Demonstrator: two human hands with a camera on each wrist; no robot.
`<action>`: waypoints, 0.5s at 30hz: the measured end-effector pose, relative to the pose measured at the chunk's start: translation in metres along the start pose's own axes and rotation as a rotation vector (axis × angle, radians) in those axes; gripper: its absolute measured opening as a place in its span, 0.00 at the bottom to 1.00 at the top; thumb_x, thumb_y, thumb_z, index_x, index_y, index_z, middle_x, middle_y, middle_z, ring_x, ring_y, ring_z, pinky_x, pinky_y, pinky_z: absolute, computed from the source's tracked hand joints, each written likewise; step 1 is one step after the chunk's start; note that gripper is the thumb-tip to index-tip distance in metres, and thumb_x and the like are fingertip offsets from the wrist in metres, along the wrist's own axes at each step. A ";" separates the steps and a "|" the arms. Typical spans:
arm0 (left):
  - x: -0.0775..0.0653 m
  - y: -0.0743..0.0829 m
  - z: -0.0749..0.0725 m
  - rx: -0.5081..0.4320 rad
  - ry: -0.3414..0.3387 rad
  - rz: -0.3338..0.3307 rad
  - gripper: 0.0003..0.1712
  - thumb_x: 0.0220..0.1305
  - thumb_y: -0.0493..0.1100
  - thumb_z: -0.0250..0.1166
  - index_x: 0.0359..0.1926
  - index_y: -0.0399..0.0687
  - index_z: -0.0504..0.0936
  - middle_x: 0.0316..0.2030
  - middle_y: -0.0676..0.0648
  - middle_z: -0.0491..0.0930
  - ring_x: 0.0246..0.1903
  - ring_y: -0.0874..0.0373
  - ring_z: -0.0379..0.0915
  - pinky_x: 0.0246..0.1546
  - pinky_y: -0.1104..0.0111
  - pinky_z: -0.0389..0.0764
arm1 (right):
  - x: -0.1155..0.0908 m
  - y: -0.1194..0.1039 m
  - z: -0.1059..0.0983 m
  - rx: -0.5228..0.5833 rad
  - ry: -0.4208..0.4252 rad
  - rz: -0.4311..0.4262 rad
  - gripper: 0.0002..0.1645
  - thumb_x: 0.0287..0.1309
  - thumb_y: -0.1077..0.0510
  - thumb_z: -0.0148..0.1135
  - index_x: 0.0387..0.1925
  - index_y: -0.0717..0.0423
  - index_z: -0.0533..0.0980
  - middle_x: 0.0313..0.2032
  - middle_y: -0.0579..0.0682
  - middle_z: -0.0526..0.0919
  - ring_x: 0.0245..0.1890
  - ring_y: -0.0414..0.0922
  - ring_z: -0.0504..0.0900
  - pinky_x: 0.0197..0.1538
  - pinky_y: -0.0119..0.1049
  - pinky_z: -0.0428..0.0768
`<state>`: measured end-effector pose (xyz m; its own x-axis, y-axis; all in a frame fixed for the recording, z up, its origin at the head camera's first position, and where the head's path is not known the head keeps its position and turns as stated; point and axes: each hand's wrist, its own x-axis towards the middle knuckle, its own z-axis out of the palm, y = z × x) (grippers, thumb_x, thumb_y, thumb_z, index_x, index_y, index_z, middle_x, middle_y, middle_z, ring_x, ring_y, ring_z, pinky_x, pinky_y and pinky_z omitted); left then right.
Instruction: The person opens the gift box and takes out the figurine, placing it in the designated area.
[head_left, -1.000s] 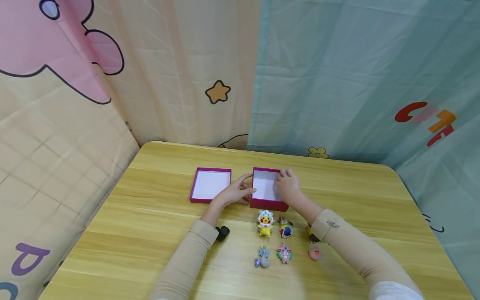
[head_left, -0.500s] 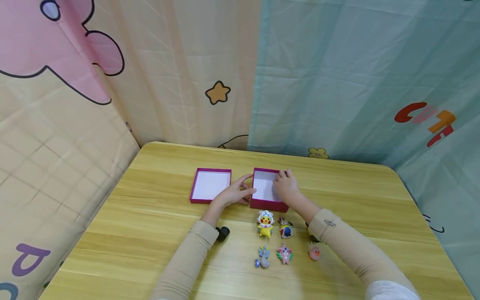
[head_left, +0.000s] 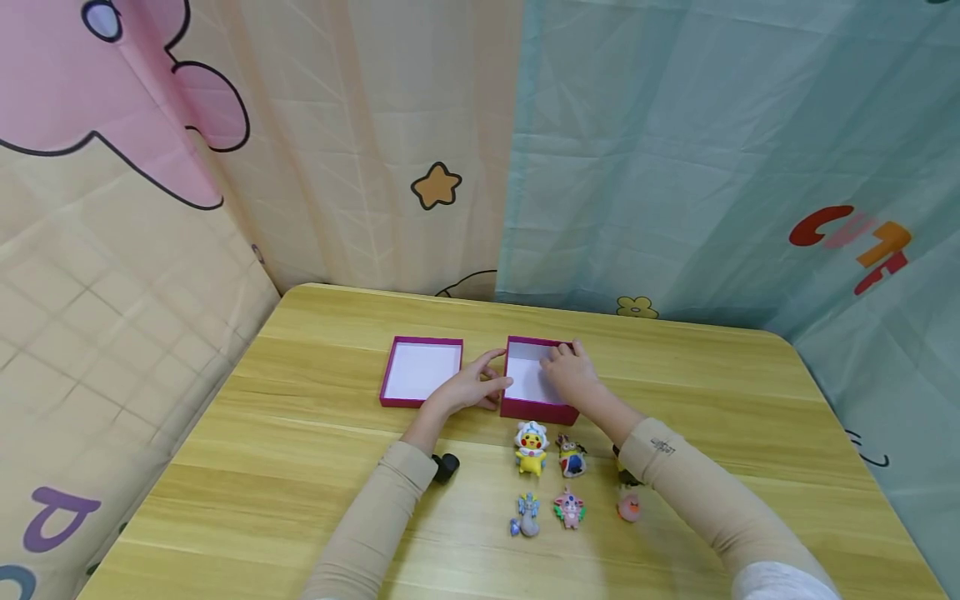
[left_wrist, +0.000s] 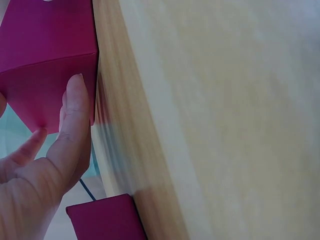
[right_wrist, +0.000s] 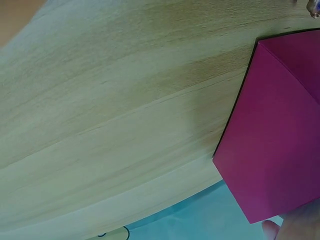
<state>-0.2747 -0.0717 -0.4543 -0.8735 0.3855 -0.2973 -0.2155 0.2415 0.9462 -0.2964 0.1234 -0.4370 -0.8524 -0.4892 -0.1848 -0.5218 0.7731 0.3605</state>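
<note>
An open magenta box [head_left: 538,412] with a white inside stands near the middle of the table. My left hand [head_left: 468,386] is at its left side. In the left wrist view, fairly straight fingers [left_wrist: 75,102] touch the box's outer wall. My right hand [head_left: 572,375] reaches over the right rim, with its fingers inside the box near the right wall. Whether it holds anything is hidden. In the right wrist view, only a bit of the hand [right_wrist: 302,224] shows above the box wall [right_wrist: 280,140].
A matching box lid [head_left: 422,369] lies inside up, left of the box. Toward me lie a yellow figure with a white hood [head_left: 531,447], a minion figure [head_left: 572,457], a pink figure [head_left: 570,508], a blue-grey figure [head_left: 528,514] and a round pink toy [head_left: 629,507]. Curtains hang behind the table.
My right hand's fingers have shifted slightly left inside the box. The left hand, lid and figures stay where they were.
</note>
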 end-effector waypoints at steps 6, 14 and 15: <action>0.000 0.000 0.000 0.000 0.003 -0.003 0.36 0.64 0.42 0.58 0.69 0.54 0.53 0.45 0.40 0.65 0.34 0.52 0.72 0.37 0.59 0.82 | -0.002 0.000 0.001 0.083 0.065 -0.026 0.21 0.52 0.63 0.64 0.50 0.55 0.74 0.48 0.59 0.75 0.51 0.56 0.71 0.60 0.56 0.62; 0.000 0.001 0.000 -0.004 -0.007 -0.011 0.37 0.64 0.43 0.58 0.70 0.54 0.51 0.46 0.39 0.64 0.36 0.48 0.72 0.39 0.56 0.81 | -0.005 0.003 0.004 0.200 0.201 -0.113 0.09 0.58 0.59 0.60 0.40 0.54 0.73 0.42 0.60 0.75 0.47 0.57 0.73 0.56 0.58 0.64; 0.000 0.001 0.000 -0.003 -0.009 -0.009 0.37 0.64 0.43 0.58 0.70 0.54 0.51 0.47 0.39 0.64 0.37 0.47 0.72 0.40 0.55 0.81 | -0.005 0.003 0.004 0.212 0.201 -0.118 0.09 0.57 0.58 0.60 0.40 0.53 0.73 0.42 0.59 0.75 0.48 0.57 0.72 0.57 0.58 0.64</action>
<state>-0.2750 -0.0718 -0.4530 -0.8674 0.3912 -0.3074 -0.2252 0.2422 0.9437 -0.2937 0.1300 -0.4383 -0.7728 -0.6343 -0.0215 -0.6302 0.7629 0.1443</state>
